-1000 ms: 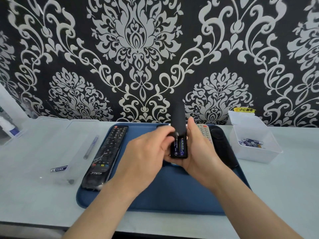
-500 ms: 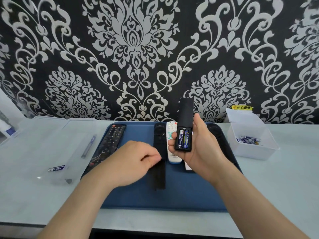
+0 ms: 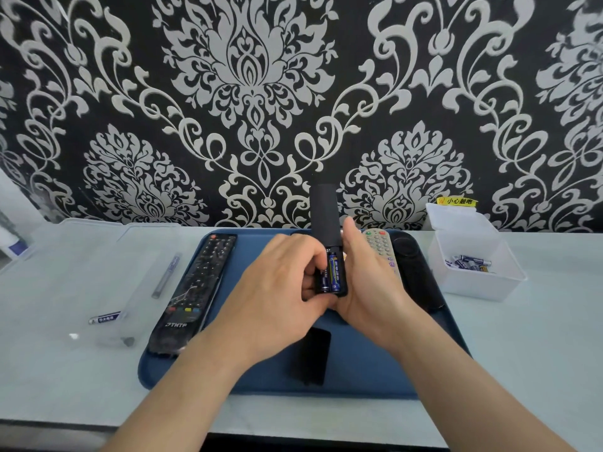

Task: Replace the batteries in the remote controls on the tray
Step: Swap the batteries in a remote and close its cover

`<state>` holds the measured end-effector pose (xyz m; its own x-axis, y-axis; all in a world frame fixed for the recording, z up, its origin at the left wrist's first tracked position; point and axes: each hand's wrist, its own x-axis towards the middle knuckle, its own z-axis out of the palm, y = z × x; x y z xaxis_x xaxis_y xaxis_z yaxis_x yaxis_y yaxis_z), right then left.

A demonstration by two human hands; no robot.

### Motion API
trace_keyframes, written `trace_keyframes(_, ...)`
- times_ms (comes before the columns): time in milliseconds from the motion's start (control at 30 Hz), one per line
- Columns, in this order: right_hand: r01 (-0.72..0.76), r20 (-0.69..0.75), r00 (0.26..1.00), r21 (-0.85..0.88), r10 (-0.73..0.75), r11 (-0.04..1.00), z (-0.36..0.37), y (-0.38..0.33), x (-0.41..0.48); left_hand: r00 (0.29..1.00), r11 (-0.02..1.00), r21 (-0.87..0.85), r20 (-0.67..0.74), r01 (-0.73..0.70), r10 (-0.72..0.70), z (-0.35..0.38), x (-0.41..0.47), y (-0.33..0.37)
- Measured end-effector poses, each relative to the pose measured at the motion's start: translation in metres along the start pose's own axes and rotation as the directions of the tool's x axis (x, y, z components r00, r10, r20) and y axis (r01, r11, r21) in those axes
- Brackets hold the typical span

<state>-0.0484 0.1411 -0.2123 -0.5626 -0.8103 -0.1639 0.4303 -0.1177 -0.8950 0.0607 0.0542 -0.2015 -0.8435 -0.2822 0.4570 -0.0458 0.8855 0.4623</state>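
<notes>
My right hand (image 3: 368, 282) grips a slim black remote (image 3: 323, 216) upright over the blue tray (image 3: 359, 370), back side toward me. Its battery bay is open and holds two blue batteries (image 3: 333, 272). My left hand (image 3: 277, 288) has its fingers curled against the bay and pinches the left battery, which sits slightly askew. The remote's black cover (image 3: 311, 357) lies flat on the tray below my hands. Also on the tray are a long black remote (image 3: 195, 288) at the left, a grey remote (image 3: 380, 246) and another black remote (image 3: 414, 272) at the right.
A white open box (image 3: 473, 285) with several blue batteries (image 3: 470, 262) stands right of the tray. A clear plastic box (image 3: 65, 272) at the left holds one loose battery (image 3: 104, 318) and a thin grey stick (image 3: 166, 275). Patterned wall runs behind the table.
My left hand set the black cover down on the tray, then came back up to the open battery bay. The right hand kept hold of the remote.
</notes>
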Motion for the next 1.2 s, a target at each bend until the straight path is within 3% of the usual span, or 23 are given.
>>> trace_keyframes(400,0.009,-0.056,0.998,-0.101,-0.015,0.995,0.009,0.002,-0.006,0.986,0.983,-0.073,0.018,0.169,-0.168,-0.005,0.006,0.005)
trace_keyframes(600,0.040,-0.065,0.997,-0.098,-0.047,0.994,0.012,0.004,-0.008,0.986,0.982,-0.082,0.021,0.167,-0.166,-0.004,0.007,0.005)
trace_keyframes(800,0.019,-0.023,1.000,-0.017,-0.019,1.000,0.012,-0.002,-0.011,0.997,0.988,-0.131,0.027,0.077,-0.074,0.000,0.005,0.005)
trace_keyframes(900,-0.007,-0.024,1.000,0.060,0.008,0.998,0.010,-0.004,-0.009,0.994,0.961,-0.257,-0.005,0.104,-0.109,0.006,0.003,0.011)
trace_keyframes(1067,-0.013,-0.039,0.999,0.133,0.018,0.991,0.008,0.000,-0.006,0.986,0.949,-0.286,-0.056,0.134,-0.156,0.014,0.003,0.018)
trace_keyframes(1133,-0.013,0.001,1.000,0.191,0.013,0.981,0.009,0.001,-0.006,0.967,0.873,-0.455,-0.087,0.176,-0.240,0.009,0.006,0.019)
trace_keyframes(1200,-0.018,0.019,1.000,0.197,0.015,0.980,0.006,-0.001,-0.004,0.912,0.622,-0.756,-0.083,0.205,-0.402,0.001,0.011,0.018)
